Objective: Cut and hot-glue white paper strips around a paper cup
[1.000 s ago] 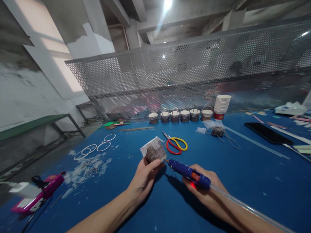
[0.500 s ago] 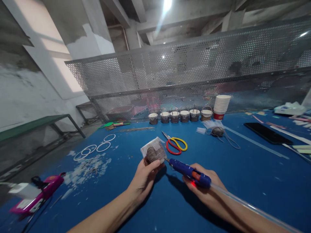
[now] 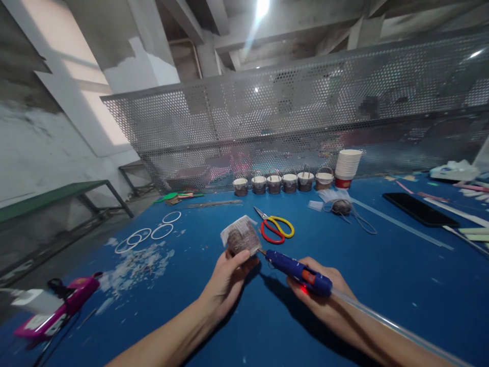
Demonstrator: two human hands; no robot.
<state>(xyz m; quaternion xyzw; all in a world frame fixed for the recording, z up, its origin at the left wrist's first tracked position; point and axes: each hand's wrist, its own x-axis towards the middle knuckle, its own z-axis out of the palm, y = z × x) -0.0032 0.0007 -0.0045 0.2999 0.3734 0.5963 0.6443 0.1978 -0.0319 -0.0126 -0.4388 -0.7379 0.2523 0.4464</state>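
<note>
Head view: the left hand (image 3: pixel 231 278) grips a small container (image 3: pixel 250 240) above the near middle of the blue bench (image 3: pixel 263 326), thumb against its brown cord-wrapped side; the container is tilted, with a white covering on its upper part, and its inside cannot be made out. From the other side, the right hand (image 3: pixel 321 288) is closed around a blue glue gun (image 3: pixel 282 263), whose nozzle is at the container's lower right edge; whether it touches is too small to tell. A clear glue stick (image 3: pixel 382 317) runs out of the gun's back end, over the right forearm. Along the far side of the bench stand six small cups (image 3: pixel 289 184) in a row, upright, brown-sided with pale rims. Dark strips show at the rim of the third from the left, a small loop rises from the fifth and a hoop handle arches over the sixth; what lies inside them is hidden. Just right of that row, white paper cups (image 3: pixel 348 164) are nested in one upright stack, the bottom one red on its outside. At the far right, a white tray (image 3: pixel 445 177) bears crumpled white material. Scissors (image 3: pixel 265 217) lie just beyond the held container.
</note>
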